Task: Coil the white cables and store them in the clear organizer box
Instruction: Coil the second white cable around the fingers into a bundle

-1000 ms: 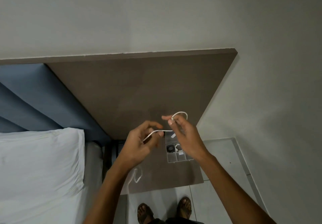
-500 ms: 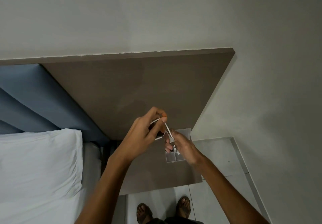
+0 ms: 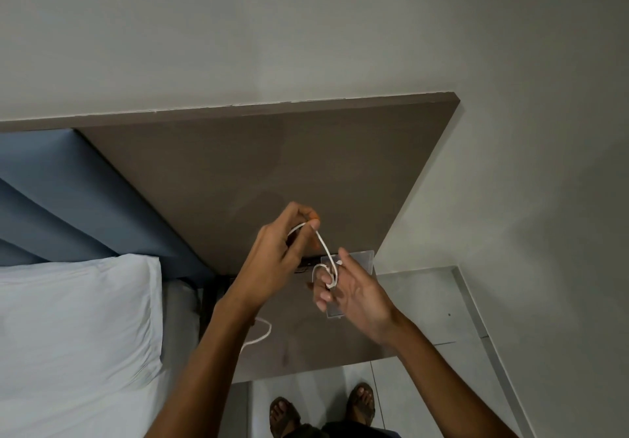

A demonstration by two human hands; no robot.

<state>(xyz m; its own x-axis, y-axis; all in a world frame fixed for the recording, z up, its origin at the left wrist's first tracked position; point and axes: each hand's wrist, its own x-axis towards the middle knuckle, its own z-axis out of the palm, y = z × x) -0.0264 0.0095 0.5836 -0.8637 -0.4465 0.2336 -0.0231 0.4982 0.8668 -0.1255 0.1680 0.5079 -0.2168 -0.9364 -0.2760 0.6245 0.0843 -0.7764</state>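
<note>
A thin white cable (image 3: 325, 248) stretches between my two hands above the bedside table. My left hand (image 3: 277, 255) pinches its upper end between thumb and fingers. My right hand (image 3: 350, 289) has the cable looped around its fingers in a small coil. The clear organizer box (image 3: 360, 257) lies on the table right behind my right hand, mostly hidden by it. A second white cable (image 3: 262, 333) lies loose on the table under my left forearm.
The brown table top (image 3: 306, 352) ends near my feet, with tiled floor (image 3: 425, 305) to the right. A brown headboard panel (image 3: 272, 158) rises behind. The bed with a white pillow (image 3: 75, 318) is at the left.
My hands came together, then parted again. The left hand rose with the cable end while the right hand dropped over the box with the cable wound round its fingers.
</note>
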